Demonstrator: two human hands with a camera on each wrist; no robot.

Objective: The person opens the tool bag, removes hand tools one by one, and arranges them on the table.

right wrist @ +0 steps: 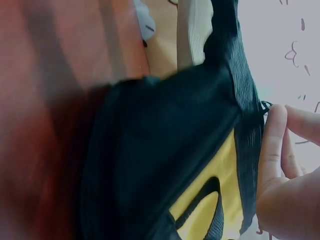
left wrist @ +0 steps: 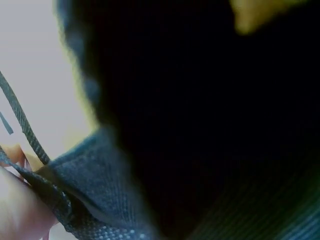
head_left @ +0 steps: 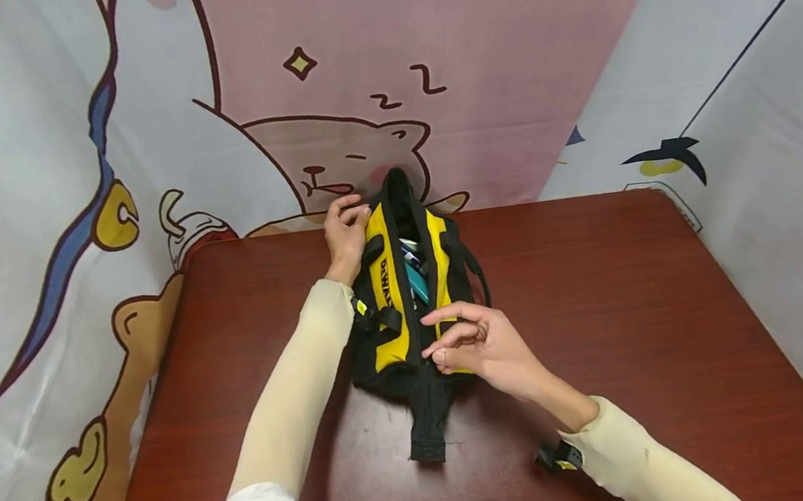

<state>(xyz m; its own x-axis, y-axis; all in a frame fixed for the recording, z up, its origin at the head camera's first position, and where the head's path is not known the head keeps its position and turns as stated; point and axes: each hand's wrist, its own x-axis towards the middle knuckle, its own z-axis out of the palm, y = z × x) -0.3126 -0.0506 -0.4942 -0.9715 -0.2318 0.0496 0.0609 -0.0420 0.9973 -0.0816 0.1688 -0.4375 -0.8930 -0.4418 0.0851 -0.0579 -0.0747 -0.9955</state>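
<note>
We've got the open bag [head_left: 439,271] on the table [head_left: 598,278]; our right hand [head_left: 483,349] pinches the zipper pull [right wrist: 266,106]; our left hand [head_left: 346,236] grips the bag's far edge — if that slips, we reckon the fabric slackens and the pull jams.

A glossy reddish-brown wood-grain table [head_left: 636,282] with rounded far corners bears 1 black-and-yellow DeWalt tool bag [head_left: 400,341], standing open-topped and lengthwise near the middle of its far edge.
</note>
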